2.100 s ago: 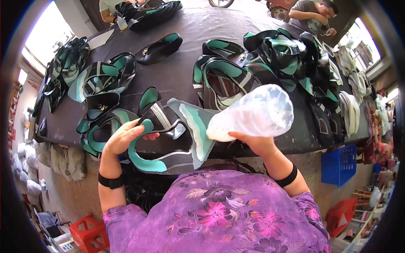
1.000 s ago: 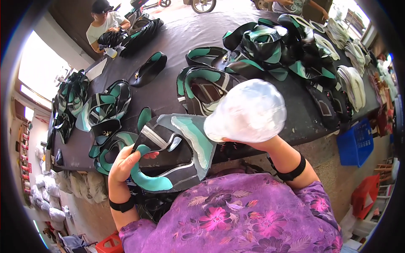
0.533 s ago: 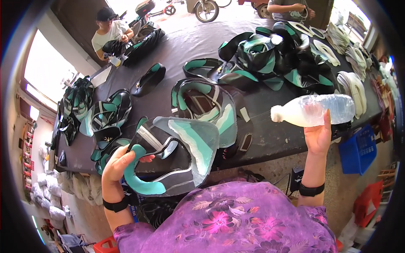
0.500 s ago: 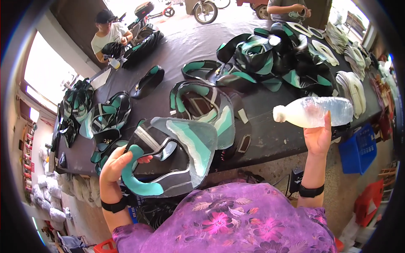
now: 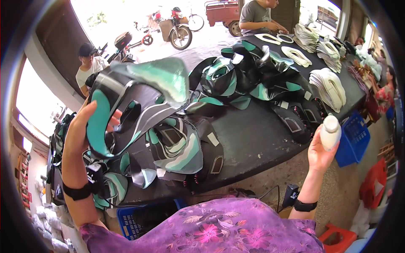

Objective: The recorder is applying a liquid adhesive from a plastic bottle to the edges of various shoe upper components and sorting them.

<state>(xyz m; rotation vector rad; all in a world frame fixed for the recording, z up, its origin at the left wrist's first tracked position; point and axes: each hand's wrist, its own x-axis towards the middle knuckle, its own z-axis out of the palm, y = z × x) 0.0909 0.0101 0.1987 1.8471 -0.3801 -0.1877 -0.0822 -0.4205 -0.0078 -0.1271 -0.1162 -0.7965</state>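
Note:
My left hand (image 5: 77,128) grips the edge of a black shoe upper (image 5: 99,122) with teal lining. The upper is raised over the left part of the table, its translucent grey and green end pointing away to the right. Off the table's right front side, my right hand (image 5: 319,154) is wrapped round a plastic bottle (image 5: 330,133) with whitish contents. The bottle's narrow end points up toward me, and most of its body is hidden behind that end and my fingers. Below the held piece, another shoe upper (image 5: 181,147) lies on the dark table (image 5: 249,139).
More uppers form a pile (image 5: 236,71) at the back middle. White shoe-shaped pieces (image 5: 329,90) lie stacked at the right. A blue crate (image 5: 353,137) and a red stool (image 5: 337,237) stand on the floor. Two people (image 5: 258,19) are at the table's far side.
My left hand has lifted the shoe upper up and leftward from the table's front edge. In my right hand the bottle has swung from lying sideways to pointing toward me. The view has shifted.

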